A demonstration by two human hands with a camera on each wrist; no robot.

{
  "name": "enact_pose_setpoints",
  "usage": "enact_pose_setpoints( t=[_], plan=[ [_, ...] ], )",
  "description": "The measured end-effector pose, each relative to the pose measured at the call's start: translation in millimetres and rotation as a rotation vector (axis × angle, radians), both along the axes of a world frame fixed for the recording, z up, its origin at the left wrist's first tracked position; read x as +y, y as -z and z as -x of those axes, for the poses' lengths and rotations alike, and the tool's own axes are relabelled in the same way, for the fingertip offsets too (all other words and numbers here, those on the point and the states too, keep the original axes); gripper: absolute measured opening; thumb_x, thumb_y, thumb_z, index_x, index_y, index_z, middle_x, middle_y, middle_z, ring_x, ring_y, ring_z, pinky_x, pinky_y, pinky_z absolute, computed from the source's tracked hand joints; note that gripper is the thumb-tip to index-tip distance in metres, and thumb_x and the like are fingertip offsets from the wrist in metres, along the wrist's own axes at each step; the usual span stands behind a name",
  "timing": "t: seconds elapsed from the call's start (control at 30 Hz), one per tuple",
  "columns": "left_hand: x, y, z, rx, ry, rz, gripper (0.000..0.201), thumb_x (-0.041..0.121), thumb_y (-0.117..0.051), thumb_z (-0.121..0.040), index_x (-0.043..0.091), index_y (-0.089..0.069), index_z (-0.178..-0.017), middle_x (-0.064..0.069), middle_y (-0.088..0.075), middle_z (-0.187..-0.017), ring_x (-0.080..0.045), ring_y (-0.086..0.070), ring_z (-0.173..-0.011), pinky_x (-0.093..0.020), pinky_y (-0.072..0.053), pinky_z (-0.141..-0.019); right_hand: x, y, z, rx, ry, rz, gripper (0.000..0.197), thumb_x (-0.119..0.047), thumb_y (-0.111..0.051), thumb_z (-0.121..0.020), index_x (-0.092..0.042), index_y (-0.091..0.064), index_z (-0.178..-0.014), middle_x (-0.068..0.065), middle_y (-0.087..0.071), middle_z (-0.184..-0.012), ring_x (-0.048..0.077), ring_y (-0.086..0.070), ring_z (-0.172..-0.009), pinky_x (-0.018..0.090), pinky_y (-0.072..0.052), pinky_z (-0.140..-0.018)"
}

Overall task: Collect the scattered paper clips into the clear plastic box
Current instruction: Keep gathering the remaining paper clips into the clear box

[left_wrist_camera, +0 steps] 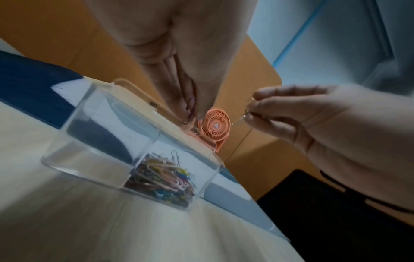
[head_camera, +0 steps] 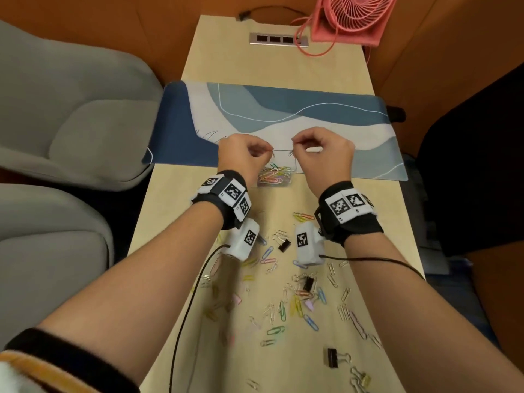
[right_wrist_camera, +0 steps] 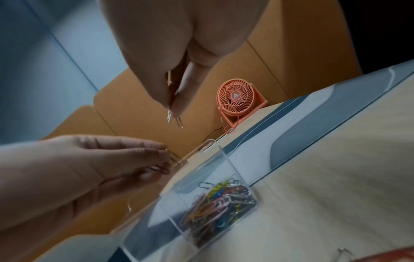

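A clear plastic box (head_camera: pixel 284 158) with two compartments stands at the desk mat's near edge. Its nearer compartment holds a heap of coloured paper clips (head_camera: pixel 273 175); the farther one looks bare. Both hands hover just above it. My left hand (head_camera: pixel 269 151) pinches a dark red clip (left_wrist_camera: pixel 190 109) over the box's left side (left_wrist_camera: pixel 100 134). My right hand (head_camera: pixel 293 148) pinches silver clips (right_wrist_camera: pixel 174 117) over the right side (right_wrist_camera: pixel 156 230). Many loose clips (head_camera: pixel 283 296) lie scattered on the wooden table nearer to me.
Black binder clips (head_camera: pixel 284 245) (head_camera: pixel 334 358) lie among the loose ones. A blue and white desk mat (head_camera: pixel 283 114) crosses the table. A pink fan (head_camera: pixel 351 15) and a socket strip (head_camera: pixel 279 39) sit at the far end. Grey chairs (head_camera: pixel 71 109) stand left.
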State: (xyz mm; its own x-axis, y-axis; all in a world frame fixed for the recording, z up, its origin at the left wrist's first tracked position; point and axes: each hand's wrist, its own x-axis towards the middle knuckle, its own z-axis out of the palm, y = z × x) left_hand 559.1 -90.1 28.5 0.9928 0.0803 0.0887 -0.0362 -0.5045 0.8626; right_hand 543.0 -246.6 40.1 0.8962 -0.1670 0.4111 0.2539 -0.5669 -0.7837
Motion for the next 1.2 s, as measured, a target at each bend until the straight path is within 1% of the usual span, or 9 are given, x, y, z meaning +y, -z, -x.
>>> enact_pose_setpoints(
  t=[0.27, 0.43, 0.53, 0.7, 0.83, 0.97, 1.03, 1.1, 1.2],
  plan=[
    [-10, 15, -2, -0.041, -0.008, -0.011, 0.009, 0.013, -0.077, -0.076, 0.017, -0.078, -0.085, 0.007, -0.073, -0.078, -0.003, -0.067, -0.072, -0.022, -0.057, -0.074, -2, 22, -15, 0.011, -0.042, 0.12, 0.013, -0.001, -0.065, -0.077, -0.011, -0.073, -0.078, -0.003, -0.07, -0.076, 0.008, -0.064, -0.068, 0.014, -0.052, -0.066],
    [-1, 13, 12, -0.089, -0.051, 0.068, 0.012, 0.013, -0.071, -0.078, 0.022, -0.078, -0.082, 0.01, -0.072, -0.076, -0.007, -0.065, -0.069, -0.021, -0.055, -0.071, 3, 25, -24, 0.11, -0.099, 0.245, 0.013, -0.007, -0.065, -0.081, -0.014, -0.075, -0.086, -0.002, -0.073, -0.08, 0.011, -0.066, -0.07, 0.026, -0.056, -0.076],
    [8, 16, 30, -0.119, -0.005, 0.08, 0.013, 0.012, -0.07, -0.079, 0.022, -0.077, -0.083, 0.007, -0.071, -0.08, -0.008, -0.063, -0.071, -0.019, -0.05, -0.065, 3, 23, -18, 0.147, -0.131, 0.293, 0.016, -0.012, -0.064, -0.084, -0.016, -0.076, -0.092, -0.002, -0.074, -0.082, 0.009, -0.067, -0.071, 0.027, -0.056, -0.078],
    [32, 21, 82, -0.136, 0.057, 0.027, 0.017, 0.007, -0.069, -0.079, 0.022, -0.077, -0.084, 0.007, -0.068, -0.082, -0.011, -0.057, -0.074, -0.02, -0.044, -0.059, -7, 16, 36, 0.174, -0.087, 0.271, 0.017, -0.013, -0.062, -0.082, -0.019, -0.076, -0.091, -0.005, -0.073, -0.081, 0.008, -0.063, -0.068, 0.026, -0.055, -0.073],
    [62, 32, 147, -0.002, 0.137, -0.109, 0.022, 0.004, -0.068, -0.08, 0.025, -0.076, -0.083, 0.012, -0.066, -0.083, -0.005, -0.055, -0.077, -0.018, -0.046, -0.063, -9, 21, 124, 0.442, -0.208, 0.272, 0.018, -0.01, -0.064, -0.083, -0.021, -0.076, -0.088, -0.006, -0.073, -0.08, 0.008, -0.065, -0.069, 0.025, -0.056, -0.074],
    [79, 45, 213, 0.113, 0.208, -0.189, 0.026, 0.003, -0.067, -0.08, 0.027, -0.076, -0.082, 0.014, -0.064, -0.085, 0.001, -0.057, -0.076, -0.014, -0.046, -0.071, 0, 42, 201, 0.56, -0.344, 0.42, 0.025, -0.005, -0.058, -0.085, -0.019, -0.075, -0.098, -0.003, -0.072, -0.097, 0.011, -0.065, -0.089, 0.027, -0.053, -0.088],
    [79, 53, 242, 0.125, 0.284, -0.227, 0.028, 0.0, -0.063, -0.08, 0.023, -0.077, -0.088, 0.01, -0.064, -0.088, -0.001, -0.058, -0.077, -0.022, -0.051, -0.077, 8, 53, 225, 0.57, -0.391, 0.5, 0.038, 0.004, -0.052, -0.085, -0.016, -0.07, -0.112, 0.003, -0.066, -0.115, 0.018, -0.059, -0.108, 0.032, -0.048, -0.097],
    [75, 61, 266, 0.15, 0.361, -0.259, 0.032, 0.0, -0.058, -0.083, 0.019, -0.074, -0.103, 0.003, -0.063, -0.099, -0.011, -0.059, -0.088, -0.03, -0.051, -0.087, 17, 62, 242, 0.603, -0.446, 0.612, 0.056, 0.012, -0.047, -0.081, -0.015, -0.06, -0.128, 0.009, -0.053, -0.135, 0.026, -0.046, -0.126, 0.035, -0.039, -0.107],
    [63, 67, 289, 0.165, 0.481, -0.47, 0.043, 0.01, -0.047, -0.089, 0.018, -0.059, -0.13, -0.007, -0.053, -0.117, -0.024, -0.05, -0.103, -0.036, -0.047, -0.092, 26, 64, 256, 0.542, -0.503, 0.801, 0.065, 0.013, -0.05, -0.077, -0.015, -0.052, -0.136, 0.016, -0.042, -0.145, 0.035, -0.039, -0.132, 0.04, -0.031, -0.11]
  ],
)
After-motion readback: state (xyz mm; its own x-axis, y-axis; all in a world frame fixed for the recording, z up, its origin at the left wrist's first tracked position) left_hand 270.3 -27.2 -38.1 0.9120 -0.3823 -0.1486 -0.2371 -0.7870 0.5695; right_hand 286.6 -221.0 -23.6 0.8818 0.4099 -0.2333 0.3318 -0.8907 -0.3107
